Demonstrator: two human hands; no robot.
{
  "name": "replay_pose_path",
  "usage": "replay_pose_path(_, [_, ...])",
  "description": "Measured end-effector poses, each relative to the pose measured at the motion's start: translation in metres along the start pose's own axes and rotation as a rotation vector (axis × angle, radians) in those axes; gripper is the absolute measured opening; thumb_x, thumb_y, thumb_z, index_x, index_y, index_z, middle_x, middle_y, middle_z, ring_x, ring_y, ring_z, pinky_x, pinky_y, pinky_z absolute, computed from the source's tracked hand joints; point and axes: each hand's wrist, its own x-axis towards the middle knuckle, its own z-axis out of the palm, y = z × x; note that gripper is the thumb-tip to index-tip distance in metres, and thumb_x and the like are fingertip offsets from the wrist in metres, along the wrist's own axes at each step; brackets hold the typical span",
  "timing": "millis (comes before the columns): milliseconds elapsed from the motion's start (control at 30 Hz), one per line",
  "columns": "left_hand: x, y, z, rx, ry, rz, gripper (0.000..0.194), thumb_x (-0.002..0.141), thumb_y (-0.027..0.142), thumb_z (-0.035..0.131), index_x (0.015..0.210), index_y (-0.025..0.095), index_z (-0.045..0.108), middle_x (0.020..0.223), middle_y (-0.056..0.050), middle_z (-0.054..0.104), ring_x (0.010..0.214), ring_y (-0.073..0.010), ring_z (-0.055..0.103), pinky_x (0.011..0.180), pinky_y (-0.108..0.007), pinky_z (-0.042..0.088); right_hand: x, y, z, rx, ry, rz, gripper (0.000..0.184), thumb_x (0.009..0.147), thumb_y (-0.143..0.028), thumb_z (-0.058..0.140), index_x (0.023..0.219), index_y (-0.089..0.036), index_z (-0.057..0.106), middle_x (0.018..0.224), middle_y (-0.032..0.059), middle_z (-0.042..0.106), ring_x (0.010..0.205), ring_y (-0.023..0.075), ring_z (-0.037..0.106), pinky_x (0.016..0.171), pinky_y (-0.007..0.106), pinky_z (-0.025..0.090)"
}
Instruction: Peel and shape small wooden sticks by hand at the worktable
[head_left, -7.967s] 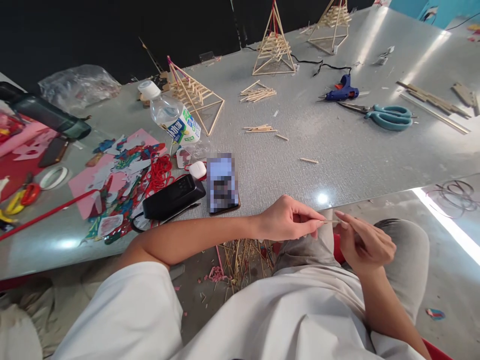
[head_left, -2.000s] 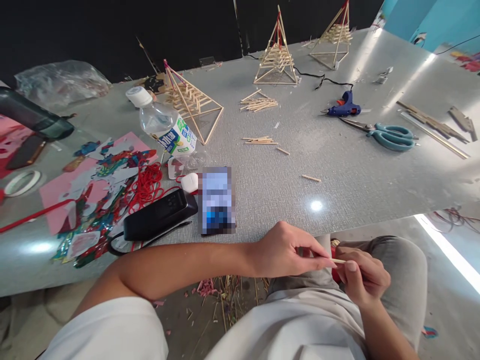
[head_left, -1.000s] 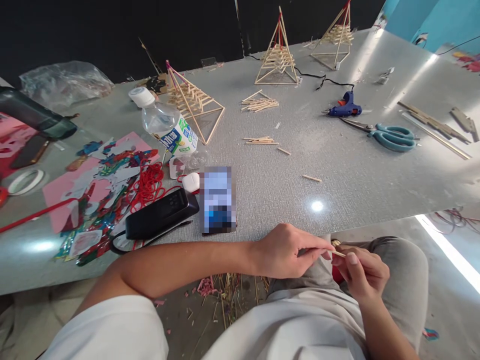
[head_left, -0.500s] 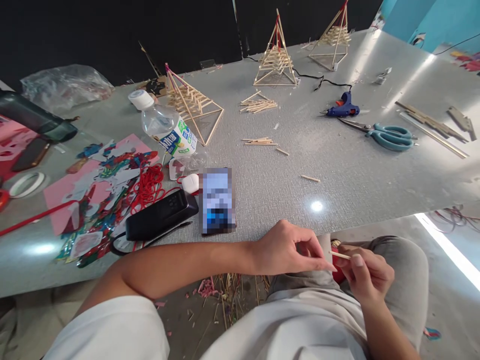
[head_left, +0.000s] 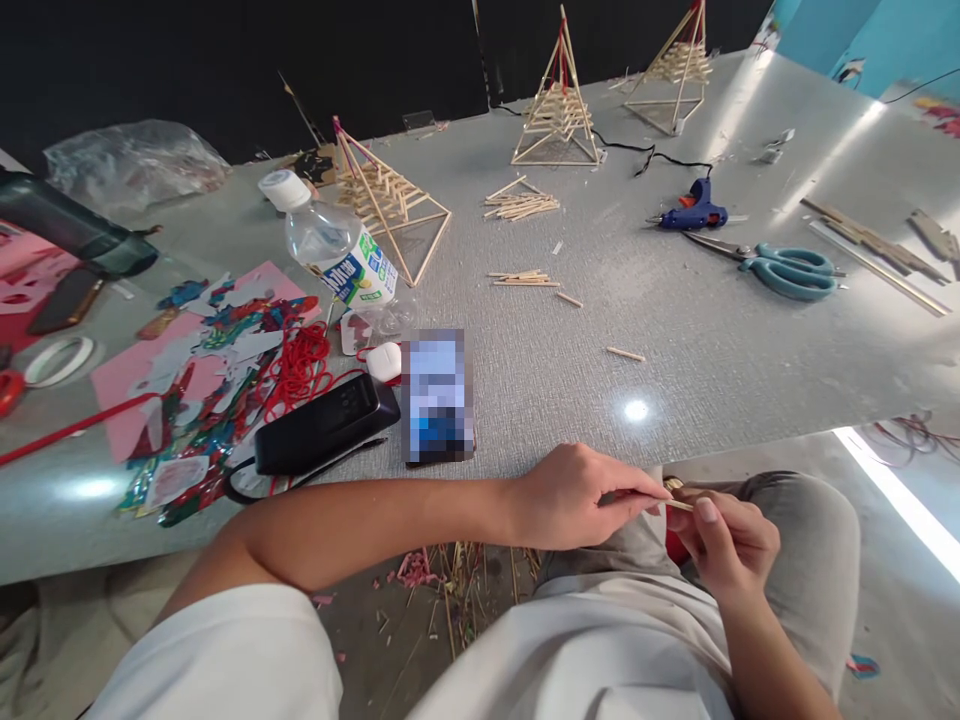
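Just past the table's near edge, above my lap, a short thin wooden stick [head_left: 680, 505] spans the gap between my two hands. My right hand [head_left: 731, 540] grips one end between thumb and fingers. At the other end, the thumb and index fingertip of my left hand [head_left: 581, 500] are pinched together on the stick. Similar small sticks lie on the table: a loose bundle [head_left: 523, 206], a smaller pile [head_left: 523, 279] and a single stick [head_left: 625, 354] closest to my hands.
Three pyramid frames of sticks stand farther back, one being the middle pyramid [head_left: 559, 120]. A glue gun [head_left: 694, 207] and scissors [head_left: 791, 270] lie at right. A phone [head_left: 439, 400], black power bank [head_left: 322, 425], tilted bottle [head_left: 341, 255] and red cord [head_left: 300, 360] are at left.
My left thumb and index finger were apart, off the stick; now they are closed on its free end. My right hand keeps its grip, shifted slightly left and up.
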Motion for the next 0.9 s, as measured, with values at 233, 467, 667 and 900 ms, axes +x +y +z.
replay_pose_path(233, [0.001,-0.001,-0.001,0.001,-0.033,0.062,0.043,0.097,-0.005,0.050,0.114,0.015,0.084,0.128,-0.009,0.084,0.081,-0.0086,0.078,0.087,-0.022,0.064,0.003,-0.004,0.000,0.044,0.095,0.048,0.046,0.111,-0.032,0.062,0.068,-0.019,0.071,0.046,-0.0036,0.051,0.032,0.0081,0.035,0.036,0.026,0.030])
replay_pose_path(467, [0.001,0.006,0.000,-0.015,0.046,0.042,0.032,0.099,0.018,0.070,0.127,0.014,0.083,0.112,-0.010,0.088,0.082,-0.0147,0.080,0.079,-0.024,0.066,0.000,0.001,-0.001,-0.025,0.035,0.011,0.042,0.111,-0.030,0.062,0.072,-0.019,0.071,0.047,-0.0042,0.050,0.035,0.0093,0.039,0.040,0.027,0.034])
replay_pose_path(667, [0.000,0.001,0.002,-0.053,0.084,0.019,0.022,0.105,0.025,0.073,0.115,0.013,0.088,0.100,-0.010,0.089,0.075,-0.0126,0.077,0.071,-0.021,0.062,0.008,0.000,0.003,-0.283,-0.065,-0.248,0.018,0.107,-0.021,0.065,0.091,-0.021,0.071,0.060,-0.0018,0.063,0.045,0.0121,0.053,0.047,0.027,0.046])
replay_pose_path(900, [0.000,-0.003,0.003,0.015,0.038,0.004,0.026,0.109,0.026,0.067,0.122,0.013,0.085,0.095,-0.009,0.088,0.071,-0.0114,0.074,0.069,-0.022,0.062,0.020,-0.003,0.000,-0.487,-0.136,-0.413,0.013,0.101,-0.009,0.065,0.100,-0.022,0.069,0.064,-0.0013,0.067,0.047,0.0120,0.055,0.048,0.024,0.043])
